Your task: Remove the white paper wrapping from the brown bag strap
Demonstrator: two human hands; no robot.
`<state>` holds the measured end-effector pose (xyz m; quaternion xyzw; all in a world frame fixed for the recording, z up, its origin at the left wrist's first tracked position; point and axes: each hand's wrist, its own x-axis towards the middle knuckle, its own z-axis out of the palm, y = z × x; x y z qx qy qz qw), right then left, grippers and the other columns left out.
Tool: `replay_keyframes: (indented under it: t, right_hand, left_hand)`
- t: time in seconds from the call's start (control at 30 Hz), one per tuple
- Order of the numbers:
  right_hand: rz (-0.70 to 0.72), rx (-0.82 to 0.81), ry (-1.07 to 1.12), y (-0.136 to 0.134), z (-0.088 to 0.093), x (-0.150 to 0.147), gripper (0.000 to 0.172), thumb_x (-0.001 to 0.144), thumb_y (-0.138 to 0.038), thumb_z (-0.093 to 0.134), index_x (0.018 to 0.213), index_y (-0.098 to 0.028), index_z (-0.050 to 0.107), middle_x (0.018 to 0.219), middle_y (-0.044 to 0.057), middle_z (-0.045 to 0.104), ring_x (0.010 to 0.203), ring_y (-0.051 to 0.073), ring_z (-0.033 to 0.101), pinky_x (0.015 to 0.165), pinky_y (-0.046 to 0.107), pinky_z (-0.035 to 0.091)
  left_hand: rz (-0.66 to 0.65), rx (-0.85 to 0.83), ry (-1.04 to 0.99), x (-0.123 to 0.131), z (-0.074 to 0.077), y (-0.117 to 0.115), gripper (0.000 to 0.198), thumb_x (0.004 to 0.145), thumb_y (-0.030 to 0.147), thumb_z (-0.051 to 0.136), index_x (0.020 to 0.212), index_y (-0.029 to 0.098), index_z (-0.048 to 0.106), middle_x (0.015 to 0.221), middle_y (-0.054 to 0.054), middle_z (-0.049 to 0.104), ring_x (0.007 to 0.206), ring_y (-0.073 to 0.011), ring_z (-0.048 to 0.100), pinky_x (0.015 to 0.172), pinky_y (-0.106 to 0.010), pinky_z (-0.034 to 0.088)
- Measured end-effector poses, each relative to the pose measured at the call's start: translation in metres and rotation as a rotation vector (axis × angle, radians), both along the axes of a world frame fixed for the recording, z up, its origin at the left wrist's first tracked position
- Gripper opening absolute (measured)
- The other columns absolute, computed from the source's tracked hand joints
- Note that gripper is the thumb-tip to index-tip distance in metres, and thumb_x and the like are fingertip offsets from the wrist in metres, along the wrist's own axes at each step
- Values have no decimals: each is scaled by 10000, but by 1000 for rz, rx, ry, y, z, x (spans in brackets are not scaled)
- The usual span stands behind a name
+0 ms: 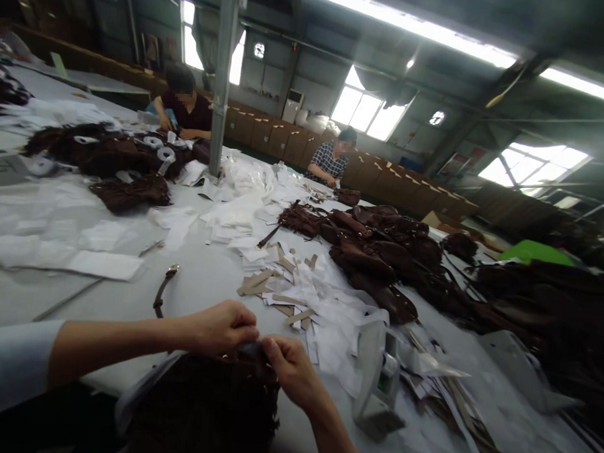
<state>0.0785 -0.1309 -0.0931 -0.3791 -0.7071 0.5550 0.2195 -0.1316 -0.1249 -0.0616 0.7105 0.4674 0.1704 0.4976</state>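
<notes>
Head view: the left hand (218,327) and right hand (290,369) meet on the top edge of a dark brown fringed bag (204,406), which lies at the near edge of the table (204,276), just left of the grey tape dispenser (378,383). Both hands are closed, pinching that edge. Behind the dispenser lie paper scraps (328,308) and a pile of brown bags (375,256). A loose strap (161,292) lies well left of it. 2 people sit far beyond it: a person in dark red (184,109) and a person in a checked shirt (329,162).

A fringed bag (204,409) lies on the table (200,275), tape dispenser (378,383) to its right, paper scraps (328,308) behind.
</notes>
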Motion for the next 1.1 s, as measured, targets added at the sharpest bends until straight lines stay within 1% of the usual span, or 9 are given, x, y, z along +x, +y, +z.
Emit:
replay_keyframes:
  t: [0.13,0.27,0.47,0.57,0.67,0.77,0.87,1.0,1.1]
  right_hand:
    - [-93,-104,41,-1,-33,33,463,877,-543,461,774,-151,684,707,18,634,696,151,558,694,263,419]
    - [-228,-132,73,-8,-60,42,462,830,-560,525,673,-138,630,618,-4,589,611,123,517,621,241,400]
    - [-290,-141,113,-11,-67,20,441,771,-536,612,604,-130,570,504,-59,425,485,65,347,462,195,261]
    - [-302,-112,125,-14,-64,13,427,782,-518,610,605,-130,586,529,-49,438,515,75,382,468,190,294]
    - [-307,-51,176,-25,-69,18,368,853,-489,530,822,-149,667,725,14,609,723,145,563,637,230,449]
    - [-360,-49,214,-44,-87,27,395,858,-438,548,1163,-191,590,1105,77,643,1038,218,587,875,327,478]
    - [-492,-27,205,-61,-109,27,429,854,-399,564,1228,-189,543,1157,97,637,1048,230,604,912,353,483]
    - [-655,111,139,-66,-122,20,369,844,-360,578,1184,-219,592,1114,80,667,1010,236,623,885,350,503]
    - [-682,221,99,-66,-121,18,292,841,-318,580,1120,-249,632,1036,51,688,959,223,635,853,332,511]
  left_hand:
    - [-17,31,150,-13,-10,19,335,815,399,460,564,178,458,463,47,444,446,-95,381,436,-200,275]
    - [-125,33,278,-22,-17,35,306,797,386,455,575,180,499,475,21,535,437,-112,443,448,-209,303]
    - [-255,113,360,7,-8,36,263,751,322,471,545,174,538,462,22,526,437,-107,438,456,-219,284]
    - [-301,69,354,28,-15,32,244,743,303,462,543,176,517,433,42,448,421,-99,382,431,-224,237]
    - [-281,20,289,38,-30,30,266,764,322,445,547,173,484,448,48,424,439,-93,361,436,-216,242]
    - [-243,-3,270,37,-44,33,321,779,385,454,543,170,473,464,47,431,446,-90,355,439,-208,260]
    - [-255,-78,312,36,-51,36,345,797,427,438,572,173,500,467,33,487,426,-99,384,428,-211,273]
    - [-266,105,383,43,-43,35,370,798,430,455,535,173,485,435,27,444,436,-100,373,441,-223,257]
    - [-323,-59,301,45,-30,31,373,810,471,448,602,171,524,492,20,509,461,-110,430,454,-214,304]
